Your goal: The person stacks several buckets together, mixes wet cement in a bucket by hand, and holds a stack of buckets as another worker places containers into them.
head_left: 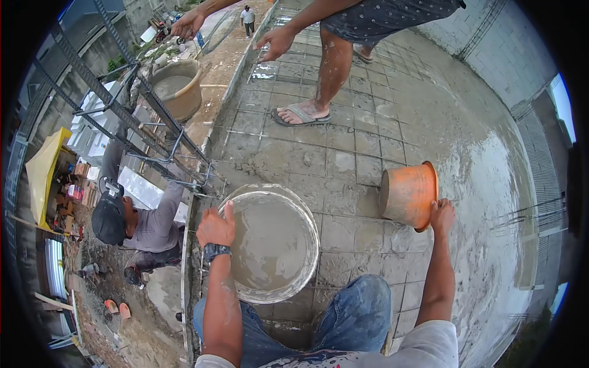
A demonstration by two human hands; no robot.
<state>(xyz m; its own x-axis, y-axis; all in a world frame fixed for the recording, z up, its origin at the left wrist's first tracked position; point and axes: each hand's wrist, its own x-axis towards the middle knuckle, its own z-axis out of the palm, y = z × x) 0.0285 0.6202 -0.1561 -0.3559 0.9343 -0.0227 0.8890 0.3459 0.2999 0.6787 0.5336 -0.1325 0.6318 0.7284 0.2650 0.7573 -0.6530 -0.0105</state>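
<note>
A round tub (313, 245) full of wet grey cement stands upright in front of my knees. My left hand (216, 228), with a dark watch at the wrist, is closed at the tub's left rim, thumb up; the fingertips are hidden. On the right, an orange bucket (410, 196) smeared with cement is tilted on its side. Its rim faces right, and my right hand (442, 216) grips that rim. The bucket's inside is turned out of sight.
A mesh of rebar (343, 150) lies over the wet slab. Another person's sandalled foot (302, 113) stands ahead, arms stretched left. Upright rebar (153, 98) rises at the slab's left edge. Below it are a worker in a cap (109, 218) and a large tub (187, 101).
</note>
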